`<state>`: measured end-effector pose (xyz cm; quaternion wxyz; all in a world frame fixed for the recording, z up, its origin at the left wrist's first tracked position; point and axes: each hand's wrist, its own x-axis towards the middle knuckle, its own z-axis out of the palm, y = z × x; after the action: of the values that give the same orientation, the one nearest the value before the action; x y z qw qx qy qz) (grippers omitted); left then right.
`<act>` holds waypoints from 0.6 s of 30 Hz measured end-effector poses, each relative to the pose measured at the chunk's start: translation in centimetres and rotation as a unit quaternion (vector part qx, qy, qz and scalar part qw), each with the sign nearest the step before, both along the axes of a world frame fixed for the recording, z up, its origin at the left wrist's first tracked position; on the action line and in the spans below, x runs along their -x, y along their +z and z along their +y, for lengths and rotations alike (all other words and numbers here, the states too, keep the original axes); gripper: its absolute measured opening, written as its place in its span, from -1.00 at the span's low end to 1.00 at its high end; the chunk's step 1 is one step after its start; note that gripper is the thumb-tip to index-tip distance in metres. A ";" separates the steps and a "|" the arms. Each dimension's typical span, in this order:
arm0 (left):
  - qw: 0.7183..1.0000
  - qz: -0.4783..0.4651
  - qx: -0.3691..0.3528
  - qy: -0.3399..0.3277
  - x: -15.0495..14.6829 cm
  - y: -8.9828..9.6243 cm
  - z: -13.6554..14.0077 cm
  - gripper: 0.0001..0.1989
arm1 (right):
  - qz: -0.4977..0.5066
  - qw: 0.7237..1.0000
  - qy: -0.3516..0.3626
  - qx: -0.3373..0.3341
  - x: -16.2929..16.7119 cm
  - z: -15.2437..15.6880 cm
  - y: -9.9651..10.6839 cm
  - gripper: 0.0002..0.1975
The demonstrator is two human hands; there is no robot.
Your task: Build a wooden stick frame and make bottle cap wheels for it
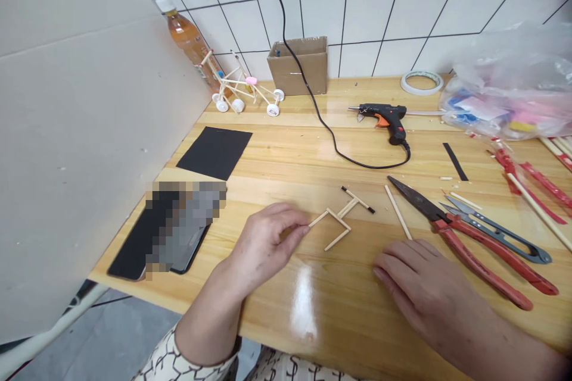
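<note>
My left hand [272, 241] pinches the left end of a small frame of thin wooden sticks [339, 221] between thumb and fingers. The frame has a three-sided open part and a short stem leading to a crossbar with black ends. It lies on the wooden table. My right hand [415, 280] rests on the table to the right, its fingers curled together; whatever may be under them is hidden. Just beyond its knuckles is a loose wooden stick [397, 211], its near end reaching the fingers. Red-handled pliers [451, 229] and thread snips [504, 235] lie beside this hand.
A black glue gun [386, 118] with its cord lies behind the frame. Farther back are a cardboard box [299, 68], a wheeled stick model [241, 92], a bottle [187, 38], a tape roll [421, 82] and plastic bags [513, 89]. Black sheet [214, 152] and phones [134, 238] lie left.
</note>
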<state>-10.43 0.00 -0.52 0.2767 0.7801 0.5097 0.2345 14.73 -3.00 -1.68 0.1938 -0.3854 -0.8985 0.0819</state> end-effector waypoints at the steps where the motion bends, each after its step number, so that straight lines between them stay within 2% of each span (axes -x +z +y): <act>1: 1.000 -0.006 0.001 0.012 0.3 0.0 0.1 -0.88 | 0.000 1.000 0.000 -0.001 0.0 0.0 0.0 -0.69; 4: 0.999 -0.012 0.009 0.030 0.9 0.0 0.3 -0.88 | -0.001 1.000 -0.004 -0.003 0.0 -0.1 -0.1 -0.69; 11: 0.999 -0.003 0.047 0.006 0.9 -0.2 0.5 -0.88 | 0.003 1.000 -0.003 -0.015 0.0 -0.1 -0.2 -0.70; 18: 0.999 0.001 0.054 0.000 0.7 -0.1 0.4 -0.87 | 0.007 1.000 0.000 -0.009 0.0 -0.1 -0.3 -0.70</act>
<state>-11.11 0.39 -0.63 0.3178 0.7641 0.5221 0.2064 14.68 -3.08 -1.96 0.2039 -0.3825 -0.8979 0.0766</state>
